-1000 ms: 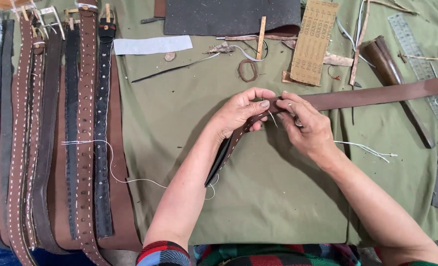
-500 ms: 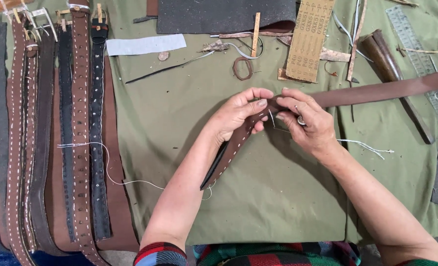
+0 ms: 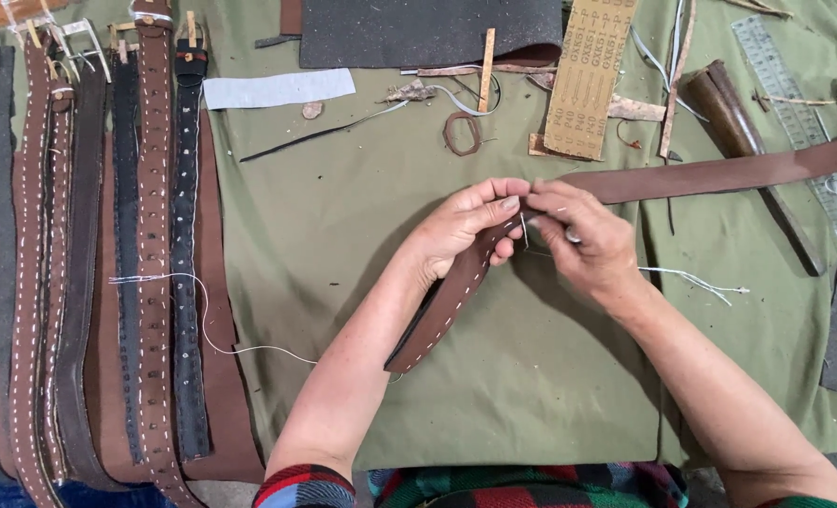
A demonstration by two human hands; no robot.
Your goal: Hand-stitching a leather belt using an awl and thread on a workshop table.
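Near edge of the desk: two bare forearms enter from the bottom, sleeves in a plaid pattern. They converge at mid-desk on the olive green cloth (image 3: 343,226) that covers the work surface.

The left hand (image 3: 465,226) is closed in a pinch on the brown leather strap (image 3: 447,306), thumb below and fingers on top, at the point where the strap bends. The right hand (image 3: 583,235) is closed on the same strap just beside the left, fingertips nearly touching it; a thin needle-like object appears between the two hands, too small to confirm. A white thread (image 3: 696,277) trails from the right hand toward the right edge.

Handling, judged: the strap looks light, flexible along its length yet firm across its width, with a matte, non-slippery face. It should flex without damage. The best grip is a pinch across the flat faces, close to the working point, as both hands do now.

Orientation: the strap bends at the hands. The near end points toward the near-left of the desk and shows a row of pale stitches along its edge; the far part runs nearly level to the right edge, rising slightly.

Left edge: a row of finished belts (image 3: 155,263) lies parallel, long axes near-to-far, buckles at the far end.

Far edge: a dark sheet (image 3: 418,33), a tan punched strip (image 3: 588,75), a clear ruler (image 3: 795,103).
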